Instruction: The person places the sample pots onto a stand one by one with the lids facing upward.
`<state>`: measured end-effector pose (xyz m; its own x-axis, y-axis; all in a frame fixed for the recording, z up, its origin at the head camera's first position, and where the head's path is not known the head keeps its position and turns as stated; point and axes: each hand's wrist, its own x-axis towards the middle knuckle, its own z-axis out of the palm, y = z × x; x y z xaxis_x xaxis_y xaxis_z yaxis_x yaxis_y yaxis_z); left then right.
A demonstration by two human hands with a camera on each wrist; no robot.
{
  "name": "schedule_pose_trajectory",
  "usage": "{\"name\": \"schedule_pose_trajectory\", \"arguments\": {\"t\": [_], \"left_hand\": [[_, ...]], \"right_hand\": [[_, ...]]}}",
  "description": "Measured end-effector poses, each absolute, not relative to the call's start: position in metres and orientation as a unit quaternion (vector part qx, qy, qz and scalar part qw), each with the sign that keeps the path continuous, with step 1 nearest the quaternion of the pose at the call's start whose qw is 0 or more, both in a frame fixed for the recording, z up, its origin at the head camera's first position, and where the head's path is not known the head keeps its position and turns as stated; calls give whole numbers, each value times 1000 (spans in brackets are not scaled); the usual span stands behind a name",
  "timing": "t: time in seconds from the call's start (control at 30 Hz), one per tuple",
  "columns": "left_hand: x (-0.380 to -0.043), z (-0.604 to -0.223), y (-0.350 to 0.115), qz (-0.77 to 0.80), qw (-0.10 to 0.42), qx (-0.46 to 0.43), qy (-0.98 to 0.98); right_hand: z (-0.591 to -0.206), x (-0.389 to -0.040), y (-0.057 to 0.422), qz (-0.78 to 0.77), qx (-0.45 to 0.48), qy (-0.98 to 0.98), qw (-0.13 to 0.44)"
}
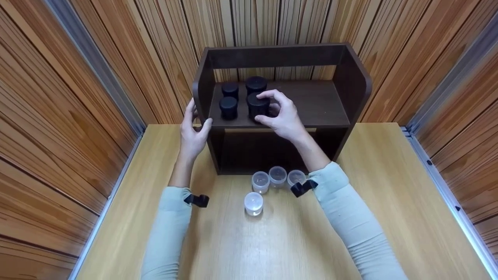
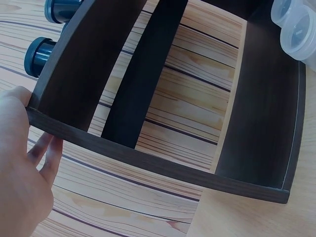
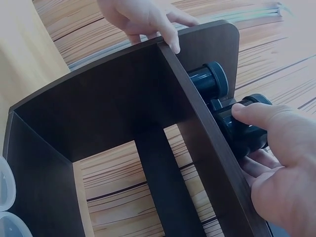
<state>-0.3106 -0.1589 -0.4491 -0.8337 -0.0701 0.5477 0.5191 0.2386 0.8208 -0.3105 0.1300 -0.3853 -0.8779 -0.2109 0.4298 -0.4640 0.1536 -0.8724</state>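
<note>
My right hand (image 1: 286,116) grips a black lidded jar (image 1: 256,105) at the front of the upper board of a dark brown wooden shelf (image 1: 311,99). Thumb and fingers lie on opposite sides of this jar in the right wrist view. Behind it stands a similar black jar (image 1: 256,83), and to its left are two smaller black jars, one in front (image 1: 228,107) and one behind (image 1: 230,89). With thumb in front and fingers behind, my left hand (image 1: 192,136) holds the edge of the shelf's left side panel (image 2: 163,165).
Three clear plastic cups, left (image 1: 260,182), middle (image 1: 277,176) and right (image 1: 296,177), stand by the shelf's lower front edge. Another clear container (image 1: 253,203) with a whitish top is nearer on the wooden table (image 1: 249,249). Wood-patterned walls (image 1: 163,58) rise behind and at both sides.
</note>
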Motion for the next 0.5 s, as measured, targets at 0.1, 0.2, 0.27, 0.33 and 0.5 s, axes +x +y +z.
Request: {"name": "schedule_pose_trajectory", "arguments": {"t": [0.1,0.2,0.27,0.33,0.5], "left_hand": [[-310,-449,-159,-596,251,-152,-748],[-310,-449,-159,-592,253,-152,-750],[-309,-449,-159,-592,256,-151,-749],[-310,-449,-159,-591,259,-151,-749],[-311,-449,-158,-596,257,-152,-745]], "right_hand": [[-384,-309,129,603,224,-760,95],[-384,-309,128,590,219,-772,93],[-384,-309,127,579,217,-780,95],[-384,-310,126,570,214,-788,97],[-382,-310,125,562,206,-795,95]]}}
